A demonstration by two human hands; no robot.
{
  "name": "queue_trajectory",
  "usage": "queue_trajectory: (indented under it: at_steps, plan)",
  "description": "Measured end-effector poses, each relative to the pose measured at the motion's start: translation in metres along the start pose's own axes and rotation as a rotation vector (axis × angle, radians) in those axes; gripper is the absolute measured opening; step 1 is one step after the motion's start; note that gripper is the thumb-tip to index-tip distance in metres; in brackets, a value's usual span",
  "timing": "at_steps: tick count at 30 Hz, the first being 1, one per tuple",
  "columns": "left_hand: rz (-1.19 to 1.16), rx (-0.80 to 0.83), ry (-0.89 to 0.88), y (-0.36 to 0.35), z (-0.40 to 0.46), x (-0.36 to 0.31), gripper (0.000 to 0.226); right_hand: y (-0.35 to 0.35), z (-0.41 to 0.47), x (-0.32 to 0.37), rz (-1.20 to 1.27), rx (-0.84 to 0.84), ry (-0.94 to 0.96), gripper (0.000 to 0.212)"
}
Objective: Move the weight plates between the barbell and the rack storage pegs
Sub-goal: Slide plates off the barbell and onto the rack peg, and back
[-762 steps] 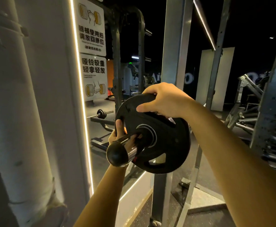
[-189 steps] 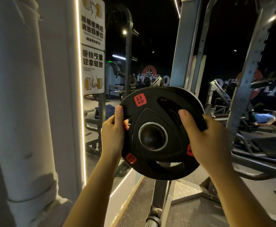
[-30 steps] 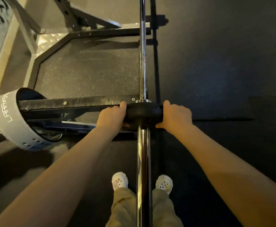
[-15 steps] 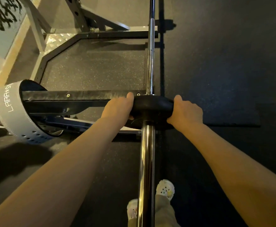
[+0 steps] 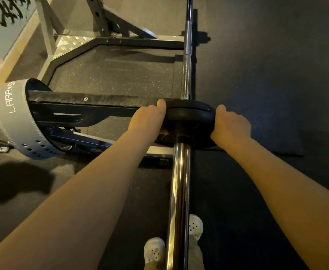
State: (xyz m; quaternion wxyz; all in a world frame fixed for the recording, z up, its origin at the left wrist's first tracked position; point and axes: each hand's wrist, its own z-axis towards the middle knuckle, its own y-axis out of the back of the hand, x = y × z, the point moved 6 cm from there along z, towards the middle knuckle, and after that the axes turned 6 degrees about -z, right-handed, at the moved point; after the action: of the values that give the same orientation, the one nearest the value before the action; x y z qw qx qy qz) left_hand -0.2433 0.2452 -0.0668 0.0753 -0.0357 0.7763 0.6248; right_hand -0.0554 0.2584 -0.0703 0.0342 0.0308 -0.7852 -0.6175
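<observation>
Both forearms extend forward and downward, bare to the frame's edge, converging slightly. Left hand (image 5: pixel 149 118) grips the left edge of the weight plate (image 5: pixel 189 114), thumb lying over the rim, fingers curled beneath. Right hand (image 5: pixel 230 127) grips the opposite edge likewise, thumb on top. Wrists straight. Both feet in light shoes visible below.

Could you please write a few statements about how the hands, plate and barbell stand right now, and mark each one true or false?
1. Both hands grip the black weight plate, left hand and right hand on opposite edges. True.
2. The plate sits on the barbell sleeve. True.
3. A grey lifting belt hangs round the barbell sleeve. False: it loops round the black rack arm at the left.
4. The person is barefoot. False: light shoes show below.
</observation>
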Motion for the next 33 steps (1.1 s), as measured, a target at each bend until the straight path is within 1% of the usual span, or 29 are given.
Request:
queue_trajectory:
  at_steps: [4, 8, 10, 12, 15, 17, 19, 21, 24, 26, 29, 33]
  plan:
    - [0.047, 0.015, -0.02, 0.0, 0.008, 0.001, 0.058, -0.007, 0.004, -0.004, 0.008, -0.008, -0.033, 0.036]
    - [0.085, 0.052, -0.031, 0.008, 0.01, -0.007, 0.057, -0.016, 0.007, -0.009, 0.16, -0.034, -0.035, 0.035]
    - [0.121, 0.063, -0.028, 0.011, 0.009, -0.013, 0.053, -0.021, 0.01, -0.014, 0.227, -0.034, -0.043, 0.035]
    - [0.152, 0.043, -0.018, 0.013, 0.006, -0.021, 0.049, -0.028, 0.009, -0.019, 0.312, -0.023, -0.049, 0.037]
    - [0.149, 0.015, -0.027, 0.014, 0.009, -0.039, 0.045, -0.047, -0.003, -0.029, 0.517, -0.015, -0.134, 0.039]
    - [0.12, 0.054, -0.015, 0.013, 0.018, -0.05, 0.046, -0.062, -0.009, -0.033, 0.622, 0.018, -0.216, 0.037]
    - [0.105, 0.084, 0.002, 0.013, 0.022, -0.055, 0.044, -0.069, -0.01, -0.036, 0.661, 0.042, -0.252, 0.038]
    - [0.096, 0.051, 0.029, 0.013, 0.019, -0.05, 0.035, -0.067, -0.01, -0.035, 0.648, 0.044, -0.236, 0.039]
    - [0.134, 0.005, -0.025, 0.015, 0.01, -0.045, 0.042, -0.056, -0.01, -0.033, 0.575, 0.027, -0.194, 0.039]
    - [0.134, -0.034, -0.044, 0.016, 0.002, -0.035, 0.046, -0.046, -0.011, -0.028, 0.478, -0.004, -0.146, 0.039]
    - [-0.009, -0.069, 0.004, 0.005, -0.01, -0.006, 0.053, -0.024, -0.016, -0.013, 0.293, -0.092, -0.059, 0.038]
    - [-0.276, -0.054, 0.15, -0.024, -0.019, 0.033, 0.043, 0.003, -0.016, 0.019, 0.021, -0.22, 0.079, 0.04]
